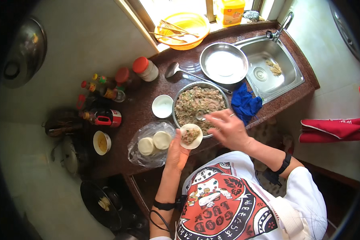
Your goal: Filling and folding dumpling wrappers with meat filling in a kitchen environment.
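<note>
My left hand [177,151] holds a round dough wrapper [196,142] with a mound of minced filling [189,135] at its middle. Over the near right part of a metal bowl [174,111] full of minced filling [199,100] is my right hand [228,127], slightly blurred, with its fingers spread. A spoon [200,115] rests in that filling by the fingertips; no grip on it is visible. Left of my left hand, two stacks of dough wrappers [162,140] lie on a clear plastic bag [135,160].
Around the bowl are a white bowl [162,106], a ladle [187,73], a metal basin [224,80] and a blue cloth [246,103]. Bottles [108,117], jars [150,72] and a small bowl [102,143] stand left. The sink [259,87] is right; a yellow basket [187,45] is behind.
</note>
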The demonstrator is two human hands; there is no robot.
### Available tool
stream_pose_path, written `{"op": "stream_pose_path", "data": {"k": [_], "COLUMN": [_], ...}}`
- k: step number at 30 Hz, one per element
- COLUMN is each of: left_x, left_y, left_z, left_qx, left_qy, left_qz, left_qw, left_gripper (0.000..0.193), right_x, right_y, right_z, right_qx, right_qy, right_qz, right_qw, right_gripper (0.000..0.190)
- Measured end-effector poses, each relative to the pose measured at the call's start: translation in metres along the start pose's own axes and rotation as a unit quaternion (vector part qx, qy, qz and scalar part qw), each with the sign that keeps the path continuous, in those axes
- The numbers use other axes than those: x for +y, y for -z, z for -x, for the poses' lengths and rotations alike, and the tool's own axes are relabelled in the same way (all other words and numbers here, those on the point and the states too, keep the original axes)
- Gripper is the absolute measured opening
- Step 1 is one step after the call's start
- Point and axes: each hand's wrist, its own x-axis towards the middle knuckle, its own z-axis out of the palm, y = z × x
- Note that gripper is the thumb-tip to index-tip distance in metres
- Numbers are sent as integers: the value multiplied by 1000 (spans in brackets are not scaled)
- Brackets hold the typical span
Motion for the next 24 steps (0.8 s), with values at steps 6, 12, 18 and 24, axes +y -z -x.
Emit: {"op": "stream_pose_path", "data": {"k": [6, 12, 18, 24], "left_x": [9, 2, 9, 10], "left_y": [-9, 1, -1, 4], "left_z": [12, 22, 30, 32], "left_qx": [-32, -17, -20, -13], "left_qy": [21, 40, 5, 15], "left_qz": [-17, 25, 27, 25], "left_qw": [999, 999, 999, 1000], "left_gripper": [81, 84, 77, 70], "right_x": [-25, -34, -33, -48], "right_y": [-19, -14, -18, -3], "right_z": [-17, -19, -7, -15], "right_qx": [-125, -137, -141, -120], "right_qy": [160, 168, 129, 141], "right_qz": [-37, -76, -59, -97], "right_qw": [978, 973, 980, 978], "right_gripper": [50, 48, 48, 46]}}
